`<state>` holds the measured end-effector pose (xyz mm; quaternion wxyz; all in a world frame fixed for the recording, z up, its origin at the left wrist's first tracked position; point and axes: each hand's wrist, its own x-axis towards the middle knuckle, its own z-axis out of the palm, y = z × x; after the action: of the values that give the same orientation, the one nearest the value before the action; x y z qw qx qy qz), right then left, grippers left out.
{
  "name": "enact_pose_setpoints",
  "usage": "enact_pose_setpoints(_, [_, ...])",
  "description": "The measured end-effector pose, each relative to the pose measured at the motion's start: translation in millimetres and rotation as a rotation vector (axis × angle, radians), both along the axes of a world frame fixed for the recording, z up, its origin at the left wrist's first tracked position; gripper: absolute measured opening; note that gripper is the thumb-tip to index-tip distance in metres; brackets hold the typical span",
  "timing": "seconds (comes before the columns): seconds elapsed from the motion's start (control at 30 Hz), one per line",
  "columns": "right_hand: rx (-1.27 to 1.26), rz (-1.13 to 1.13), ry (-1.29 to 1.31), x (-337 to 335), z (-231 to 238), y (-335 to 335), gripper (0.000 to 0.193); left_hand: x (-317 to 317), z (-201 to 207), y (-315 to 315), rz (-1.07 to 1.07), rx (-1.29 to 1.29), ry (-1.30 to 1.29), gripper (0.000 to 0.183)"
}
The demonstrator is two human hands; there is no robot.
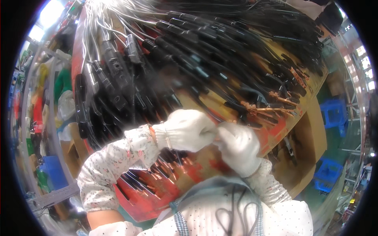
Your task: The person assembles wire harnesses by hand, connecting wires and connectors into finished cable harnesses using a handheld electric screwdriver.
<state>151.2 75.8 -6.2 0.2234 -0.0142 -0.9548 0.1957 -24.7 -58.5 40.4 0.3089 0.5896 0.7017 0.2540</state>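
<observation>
1. Head view, far left: a blue bin [54, 173] shows by a pale rack frame [51, 82]; other items there are distorted by the lens and hard to identify.
2. Left to centre: black cables [116, 74] with moulded connectors lie heaped across the red and tan worktop [143, 208]. White wires [92, 33] run to the upper edge, partly lost in glare and cut off.
3. Below the left forearm: bare copper ends [163, 171] project from black leads; the sleeve covers part of them.
4. Centre: the white-gloved left hand [187, 130] is curled, knuckles up. Its fingertips are concealed; whether they pinch anything cannot be told.
5. Just right: the right hand [239, 143], likewise gloved, is curled close against the left. Its fingers' grip is hidden, and contact between the hands is unclear.
6. Right: copper-coloured ends [271, 109] lie beyond the right hand, near a cardboard box [315, 137] whose dark contents are indistinct.
</observation>
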Motion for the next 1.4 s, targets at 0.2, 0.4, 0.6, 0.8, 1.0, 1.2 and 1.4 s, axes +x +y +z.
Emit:
enact_pose_setpoints(0.2, [-0.037, 0.004, -0.078, 0, 9, 8, 0.033, -12, 2, -7, -0.04, 0.012, 0.206, 0.018])
enact_pose_setpoints(0.4, [-0.027, 0.042, -0.097, -4, 10, 13, 0.032, -14, -23, -16, -0.064, 0.283, 0.388, 0.009])
enact_pose_setpoints(0.6, [-0.013, 0.055, -0.144, -8, 16, 14, 0.033, -12, -24, -18, -0.045, 0.245, 0.397, 0.009])
enact_pose_setpoints(0.8, [-0.017, 0.124, -0.179, -14, 19, 13, 0.029, -11, -26, -16, -0.055, 0.257, 0.388, 0.007])
enact_pose_setpoints(1.0, [-0.003, 0.079, -0.151, -17, 18, 10, 0.028, -13, -16, -15, -0.062, 0.212, 0.281, 0.01])
enact_pose_setpoints(1.2, [-0.045, 0.046, -0.109, -15, 20, 9, 0.026, -11, -23, -15, -0.022, 0.234, 0.278, 0.009])
enact_pose_setpoints(1.4, [-0.07, 0.046, -0.072, -8, 16, 9, 0.024, -7, -18, -14, -0.041, 0.215, 0.305, 0.009])
